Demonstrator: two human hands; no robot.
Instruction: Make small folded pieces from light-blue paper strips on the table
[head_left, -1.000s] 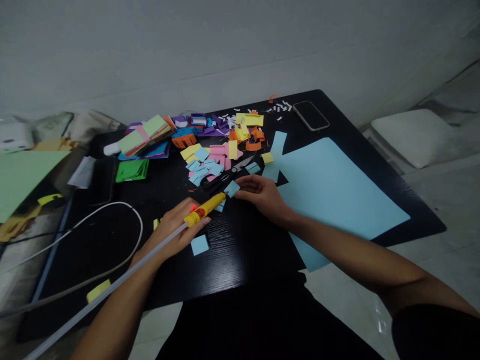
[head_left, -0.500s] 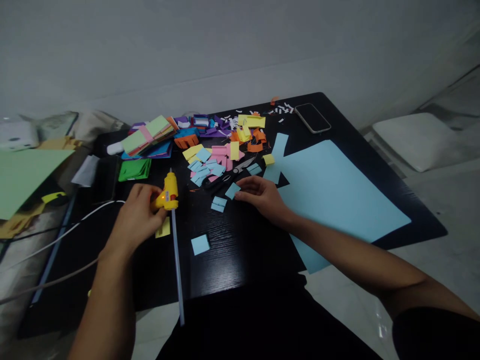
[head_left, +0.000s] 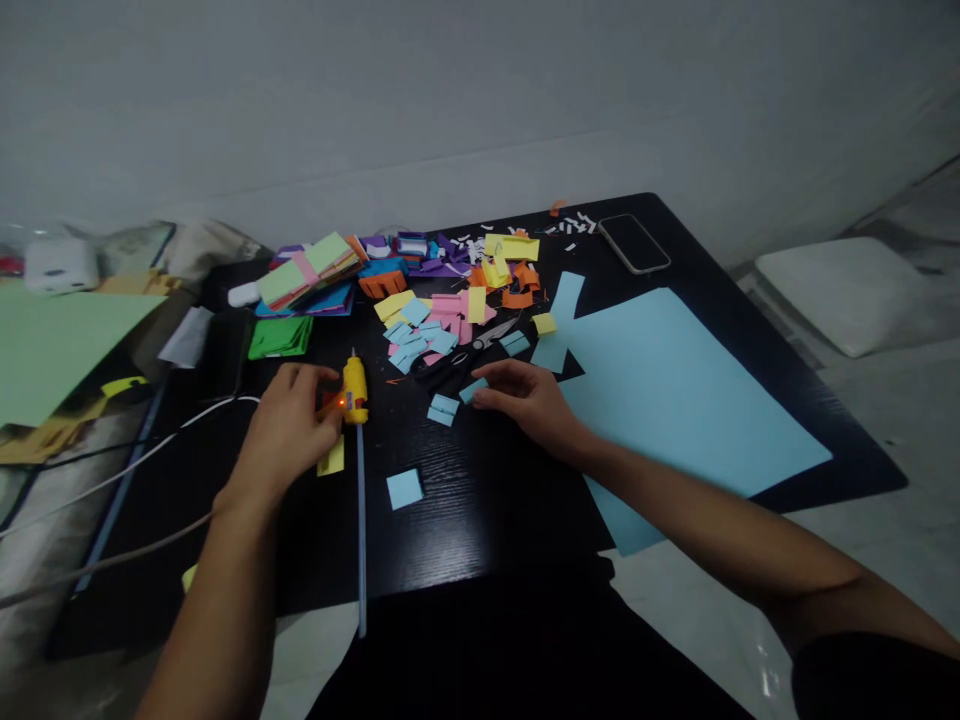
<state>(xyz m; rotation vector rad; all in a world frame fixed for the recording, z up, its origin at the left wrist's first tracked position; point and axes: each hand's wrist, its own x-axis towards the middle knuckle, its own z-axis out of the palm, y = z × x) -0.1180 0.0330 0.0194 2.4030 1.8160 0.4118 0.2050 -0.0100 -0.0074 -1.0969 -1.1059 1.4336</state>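
Holding small blue paper [head_left: 472, 391] in right hand [head_left: 529, 402].

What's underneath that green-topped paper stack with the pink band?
Blue paper sticks out beneath the green-topped paper stack with its pink band. Anything fully covered there can't be seen.

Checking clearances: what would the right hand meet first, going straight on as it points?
Beyond the small blue paper at its fingers, the right hand would probably meet the scissors' dark handles first; the folded blue piece lies close by. Depth is unclear.
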